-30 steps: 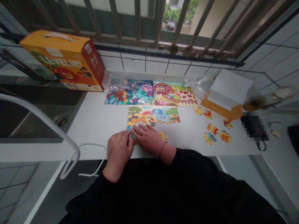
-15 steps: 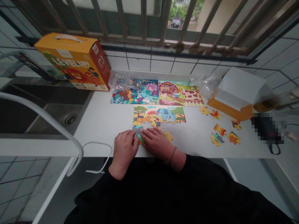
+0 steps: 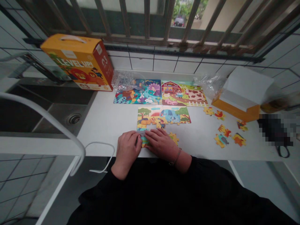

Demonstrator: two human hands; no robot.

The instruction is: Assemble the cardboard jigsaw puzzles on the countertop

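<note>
A partly assembled jigsaw puzzle (image 3: 170, 115) with a blue elephant and trees lies on the white counter in front of me. At its lower left corner, my left hand (image 3: 127, 150) is closed at the left side of a green and blue puzzle piece (image 3: 144, 142). My right hand (image 3: 161, 142) grips the same piece from the right, its fingers bent over the top and its thumb low. The fingers hide part of the piece. Just beyond my right hand shows a yellow puzzle piece (image 3: 174, 138), partly covered by it.
Two finished puzzles, a night forest (image 3: 140, 93) and a farm (image 3: 184, 93), lie behind. Several loose puzzle pieces (image 3: 221, 140) are at right, near an open orange and white box (image 3: 243, 93). An orange carton (image 3: 77, 65) stands by the sink (image 3: 58, 109). A white cable (image 3: 58, 126) arches at left.
The view has shifted, so the counter appears farther right. Both hands stay at the puzzle's lower left corner, and the fingers have moved slightly, showing more of the piece between them.
</note>
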